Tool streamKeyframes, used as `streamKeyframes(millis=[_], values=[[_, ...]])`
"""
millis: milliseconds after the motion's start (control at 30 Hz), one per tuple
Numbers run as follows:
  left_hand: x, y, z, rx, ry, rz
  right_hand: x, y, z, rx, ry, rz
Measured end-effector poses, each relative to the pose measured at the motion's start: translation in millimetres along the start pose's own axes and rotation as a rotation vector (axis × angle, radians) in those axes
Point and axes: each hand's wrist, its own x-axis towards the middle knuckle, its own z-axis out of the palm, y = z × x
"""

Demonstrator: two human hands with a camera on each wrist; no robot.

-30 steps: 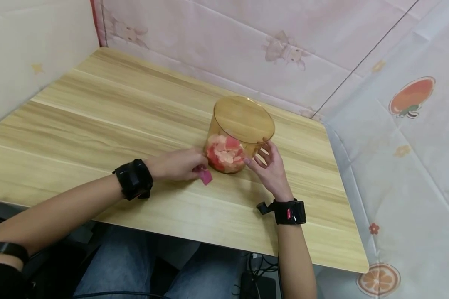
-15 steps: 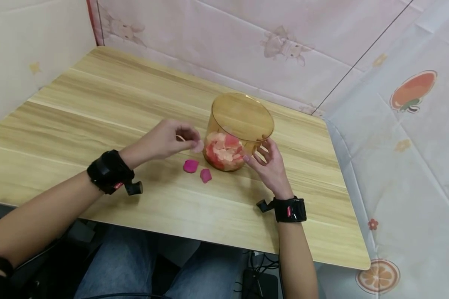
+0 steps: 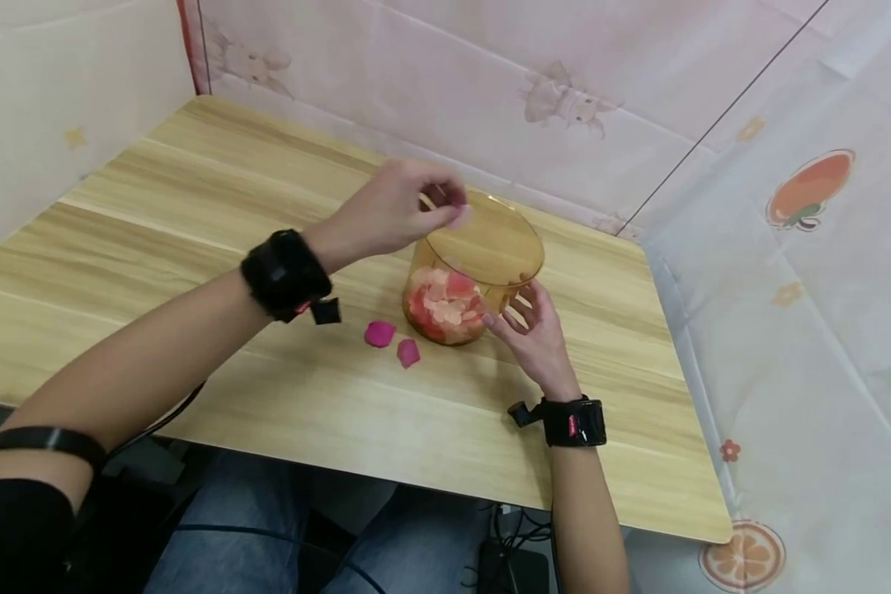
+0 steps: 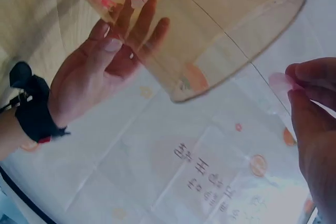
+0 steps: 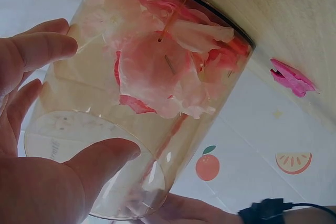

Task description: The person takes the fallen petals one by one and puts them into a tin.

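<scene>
A clear amber container stands upright on the table, its lower part filled with pink, peach and red artificial petals. My left hand is over the container's rim at its left side. Thumb and fingers there pinch a pale pink petal. Along the container's right wall, my right hand holds it with curled fingers and thumb; the right wrist view shows the thumb on one side and fingers on the other. Two magenta petals, one left and one right, lie on the wood in front of the container.
The wooden table has printed fabric walls behind it and at both sides. A black cable runs from the left arm across the lap. More cables hang below the table's front edge.
My left hand let go of a magenta petal on the table. It took a pale pink petal and lifted it up and right over the container's rim. The right hand kept its place.
</scene>
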Motion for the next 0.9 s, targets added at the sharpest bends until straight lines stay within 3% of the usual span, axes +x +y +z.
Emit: streamKeyframes(millis=[100,233,467,567,700,800,900], values=[[15.8,-3.0,12.3,0.072,-0.095,0.043,-0.8,0.8,3.1,0.009,-0.004,-0.003],[22.1,-9.2,23.0,0.124,-0.164,0.094,-0.6,0.3,6.9,-0.003,-0.008,-0.008],[16.1,-9.9,15.0,0.115,-0.179,0.034,3.4,-1.9,5.4,-0.014,-0.006,-0.013],[7.8,-10.4,7.5,0.114,-0.158,0.016,4.1,-1.5,4.6,-0.008,-0.006,-0.009],[-13.4,-14.9,-1.8,0.114,-0.057,0.04,4.7,-1.5,4.4,-0.004,-0.008,-0.016],[-34.8,-25.0,-5.2,0.124,0.016,0.065,4.9,-2.1,4.2,-0.004,-0.01,-0.022],[-55.7,-40.8,-1.2,0.14,0.018,0.052,4.3,-1.5,2.9,-0.01,-0.012,-0.02]])
